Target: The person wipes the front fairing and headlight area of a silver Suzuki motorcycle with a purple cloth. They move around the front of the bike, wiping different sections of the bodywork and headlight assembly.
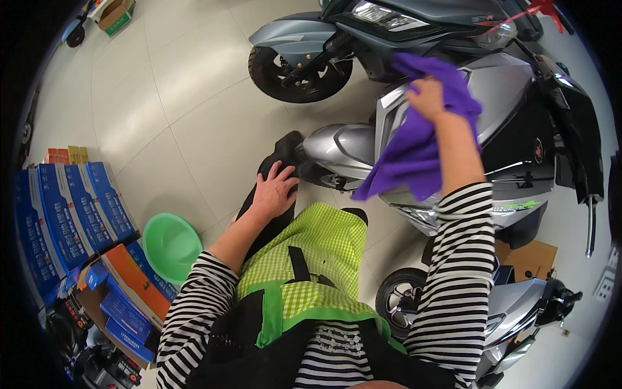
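Observation:
My right hand (424, 97) grips a purple cloth (418, 162), which drapes over the front panel of a silver and black scooter (499, 97). The hand is slightly blurred. My left hand (275, 188) lies with spread fingers on my dark-clad leg (249, 204), just left of that scooter's silver front fender (334, 142). A green and yellow checked apron (324, 240) covers my lap.
A dark grey-teal scooter (298, 45) stands ahead, and another silver scooter (505, 305) is at the lower right with cardboard (531, 256) behind it. Left are stacked blue boxes (103, 201), a green basin (170, 246) and a small open carton (116, 16).

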Tool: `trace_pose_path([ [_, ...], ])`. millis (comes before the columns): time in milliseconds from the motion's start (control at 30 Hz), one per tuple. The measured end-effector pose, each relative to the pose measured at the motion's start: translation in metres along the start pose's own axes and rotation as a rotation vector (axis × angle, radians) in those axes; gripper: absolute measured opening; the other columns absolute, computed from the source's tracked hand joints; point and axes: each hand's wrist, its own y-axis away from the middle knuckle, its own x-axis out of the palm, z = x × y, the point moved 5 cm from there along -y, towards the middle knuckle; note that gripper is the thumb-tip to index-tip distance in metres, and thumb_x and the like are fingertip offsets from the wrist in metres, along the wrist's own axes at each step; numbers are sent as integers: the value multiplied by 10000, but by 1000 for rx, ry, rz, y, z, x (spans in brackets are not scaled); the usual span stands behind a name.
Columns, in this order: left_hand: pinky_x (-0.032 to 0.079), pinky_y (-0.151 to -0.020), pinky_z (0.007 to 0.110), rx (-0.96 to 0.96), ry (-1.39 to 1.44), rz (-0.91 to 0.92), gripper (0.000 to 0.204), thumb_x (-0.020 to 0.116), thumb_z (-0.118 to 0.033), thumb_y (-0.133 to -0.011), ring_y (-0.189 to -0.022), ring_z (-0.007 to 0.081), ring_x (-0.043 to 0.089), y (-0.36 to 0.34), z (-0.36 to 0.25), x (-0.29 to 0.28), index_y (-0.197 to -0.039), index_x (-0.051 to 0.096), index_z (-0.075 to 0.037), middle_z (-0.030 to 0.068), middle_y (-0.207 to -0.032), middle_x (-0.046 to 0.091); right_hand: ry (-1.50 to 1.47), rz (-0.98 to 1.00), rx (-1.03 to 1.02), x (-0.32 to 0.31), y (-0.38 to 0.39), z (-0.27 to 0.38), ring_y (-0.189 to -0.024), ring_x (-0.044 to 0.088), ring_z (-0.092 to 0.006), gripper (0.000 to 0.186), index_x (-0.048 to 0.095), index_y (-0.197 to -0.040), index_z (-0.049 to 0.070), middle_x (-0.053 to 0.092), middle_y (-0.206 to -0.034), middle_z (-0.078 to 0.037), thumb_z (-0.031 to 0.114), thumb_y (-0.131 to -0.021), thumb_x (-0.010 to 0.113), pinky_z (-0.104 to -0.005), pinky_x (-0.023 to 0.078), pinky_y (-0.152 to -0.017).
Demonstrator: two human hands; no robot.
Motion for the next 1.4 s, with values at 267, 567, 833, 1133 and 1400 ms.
trace_pose_path([
  [267,379,-1012,647,-31,-13,-7,365,675,-288,-834,-1447,315,288,-2,2,-3,-1192,659,-217,-11,-1465,453,160,-206,163,-127,5,-156,-1224,552,-407,506,632,-1322,194,608,-1282,-264,494,-917,586,-438,411,-1059],
  [567,368,-1020,608,-55,-40,26,390,668,-273,-832,-1463,296,273,-2,-1,0,-1220,655,-234,-34,-1483,438,346,-396,307,-199,121,-132,-1336,454,-404,515,602,-1369,185,518,-1419,-244,495,-964,527,-433,334,-1140],
  [833,397,-995,623,-17,-100,6,375,678,-283,-851,-1451,322,285,-2,-2,5,-1220,649,-225,-6,-1476,450,266,-490,697,-155,174,-34,-1283,492,-462,532,464,-1464,259,501,-1400,-284,513,-997,440,-505,418,-1059],
  [1133,380,-990,665,82,-141,-54,366,694,-289,-825,-1432,323,319,0,1,24,-1186,657,-248,-1,-1479,452,70,-433,435,-60,204,88,-1070,634,-371,280,668,-1198,163,685,-1141,-151,279,-979,539,-473,492,-945],
  [1400,193,-1078,757,125,102,104,640,707,-503,-797,-1427,303,350,3,-12,27,-1377,552,-282,20,-1438,522,-826,-269,496,10,226,198,-1050,642,-374,282,638,-1159,17,665,-1162,-190,224,-1008,518,-418,506,-927],
])
